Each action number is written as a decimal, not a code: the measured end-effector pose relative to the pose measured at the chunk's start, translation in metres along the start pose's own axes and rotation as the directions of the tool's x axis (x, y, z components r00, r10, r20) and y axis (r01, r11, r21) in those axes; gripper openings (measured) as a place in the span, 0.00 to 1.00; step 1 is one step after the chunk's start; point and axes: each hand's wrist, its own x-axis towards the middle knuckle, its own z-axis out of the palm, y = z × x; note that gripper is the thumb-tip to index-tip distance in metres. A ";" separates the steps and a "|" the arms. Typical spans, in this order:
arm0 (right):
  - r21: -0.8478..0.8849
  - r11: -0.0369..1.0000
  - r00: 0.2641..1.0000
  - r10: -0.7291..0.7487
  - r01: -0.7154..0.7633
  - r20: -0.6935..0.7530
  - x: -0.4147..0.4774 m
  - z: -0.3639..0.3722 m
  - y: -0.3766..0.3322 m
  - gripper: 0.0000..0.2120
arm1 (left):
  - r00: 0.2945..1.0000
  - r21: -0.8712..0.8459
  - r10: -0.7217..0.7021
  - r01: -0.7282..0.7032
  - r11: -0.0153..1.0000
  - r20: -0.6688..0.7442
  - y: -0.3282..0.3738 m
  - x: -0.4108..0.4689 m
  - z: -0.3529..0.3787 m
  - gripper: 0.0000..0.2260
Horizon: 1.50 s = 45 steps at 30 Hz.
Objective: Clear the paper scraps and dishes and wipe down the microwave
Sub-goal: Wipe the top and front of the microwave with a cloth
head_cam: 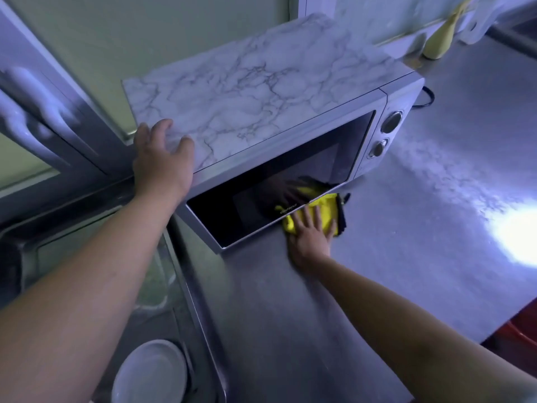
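A silver microwave (290, 170) with a marble-patterned top and a dark glass door stands on the steel counter (406, 228). My left hand (162, 158) rests on the front left corner of its top, fingers loosely spread. My right hand (311, 231) lies flat, fingers straight, pressing a yellow cloth (327, 206) with a dark edge against the counter at the bottom edge of the door. The hand and cloth are mirrored in the glass. A white bowl (151, 373) sits in the sink at the lower left.
The sink (162, 286) lies left of the counter, below a window frame (58, 126). Two round knobs (386, 135) sit on the microwave's right panel, and its black cord (427, 97) trails behind. A yellow-green bottle (438, 39) stands at the back wall. Something red (520, 324) shows beyond the counter's right edge.
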 end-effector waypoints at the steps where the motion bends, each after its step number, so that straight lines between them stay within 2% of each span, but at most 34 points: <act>1: -0.018 0.997 0.997 -0.072 0.072 0.016 -0.008 0.003 -0.007 0.30 | 1.000 -0.003 -0.003 0.003 1.000 0.003 0.000 0.000 -0.001 0.23; 3: -0.028 0.972 0.972 -0.230 0.232 0.057 -0.027 0.004 -0.014 0.28 | 1.000 -0.004 0.001 -0.001 1.000 0.008 0.001 -0.001 -0.002 0.23; 5: 0.014 0.907 0.894 -0.417 0.420 0.162 -0.047 -0.006 -0.009 0.27 | 1.000 -0.003 0.003 -0.003 1.000 0.009 0.002 -0.002 -0.002 0.23; 7: 0.205 0.836 0.783 -0.549 0.509 0.294 -0.069 -0.024 0.004 0.24 | 1.000 0.000 0.005 -0.005 1.000 0.006 0.001 -0.002 -0.001 0.23; 8: 0.391 0.808 0.751 -0.570 0.440 0.334 -0.081 -0.035 0.010 0.21 | 1.000 0.000 0.007 -0.007 1.000 0.006 0.001 -0.001 -0.001 0.23; 9: 0.594 0.762 0.762 -0.538 0.256 0.361 -0.094 -0.046 0.015 0.17 | 1.000 -0.003 0.007 -0.007 1.000 0.007 0.000 -0.001 -0.001 0.23; 10: 0.744 0.668 0.803 -0.446 0.004 0.396 -0.104 -0.057 0.021 0.15 | 1.000 -0.006 0.005 -0.005 1.000 0.008 0.000 -0.001 -0.001 0.23; 11: 0.815 0.539 0.842 -0.322 -0.213 0.433 -0.110 -0.068 0.027 0.14 | 1.000 -0.008 0.003 -0.003 1.000 0.009 0.000 -0.001 -0.001 0.23; 13: 0.844 0.296 0.872 -0.067 -0.447 0.486 -0.114 -0.081 0.045 0.14 | 1.000 -0.010 -0.003 0.003 1.000 0.009 0.000 -0.002 -0.001 0.23; 15: 0.853 -0.003 0.848 0.101 -0.523 0.520 -0.108 -0.095 0.064 0.14 | 1.000 -0.009 -0.002 0.003 1.000 0.012 0.001 -0.002 -0.002 0.23; 16: 0.856 -0.139 0.844 0.150 -0.498 0.515 -0.101 -0.106 0.072 0.14 | 1.000 -0.009 -0.004 0.004 1.000 0.014 0.001 -0.002 -0.002 0.24; 17: 0.869 -0.226 0.856 0.188 -0.440 0.482 -0.092 -0.116 0.079 0.16 | 1.000 -0.010 -0.010 0.010 1.000 0.017 0.001 -0.002 -0.002 0.24; 18: 0.889 -0.265 0.870 0.234 -0.373 0.435 -0.082 -0.125 0.085 0.17 | 1.000 -0.013 -0.017 0.017 1.000 0.020 0.001 -0.002 -0.002 0.24; 20: 0.942 -0.232 0.885 0.344 -0.244 0.313 -0.054 -0.140 0.088 0.18 | 1.000 -0.016 -0.018 0.018 1.000 0.019 0.000 -0.002 -0.002 0.24; 23: 0.993 -0.097 0.895 0.436 -0.062 0.099 -0.004 -0.148 0.076 0.19 | 1.000 -0.015 -0.012 0.012 1.000 0.009 0.000 -0.003 -0.002 0.24; 26: 1.000 -0.024 0.894 0.447 0.014 -0.002 0.037 -0.134 0.046 0.24 | 1.000 -0.022 -0.009 0.009 1.000 0.008 -0.001 -0.002 -0.002 0.24; 28: 0.999 0.011 0.857 0.514 0.049 -0.047 0.046 -0.118 0.025 0.26 | 1.000 -0.019 0.002 -0.002 1.000 -0.006 -0.002 -0.002 -0.001 0.23; 36: 0.998 -0.062 0.777 0.627 -0.022 0.056 0.034 -0.058 -0.040 0.26 | 0.999 -0.027 0.006 -0.007 1.000 -0.043 -0.002 -0.001 0.001 0.21; 40: 0.992 -0.120 0.780 0.617 -0.040 0.106 0.016 -0.047 -0.073 0.27 | 0.999 -0.031 0.001 -0.002 1.000 -0.033 -0.002 0.000 0.001 0.23; 45: 0.967 -0.177 0.804 0.539 -0.184 0.252 -0.034 -0.024 -0.137 0.26 | 1.000 -0.027 -0.007 0.006 1.000 -0.028 -0.003 -0.001 0.001 0.23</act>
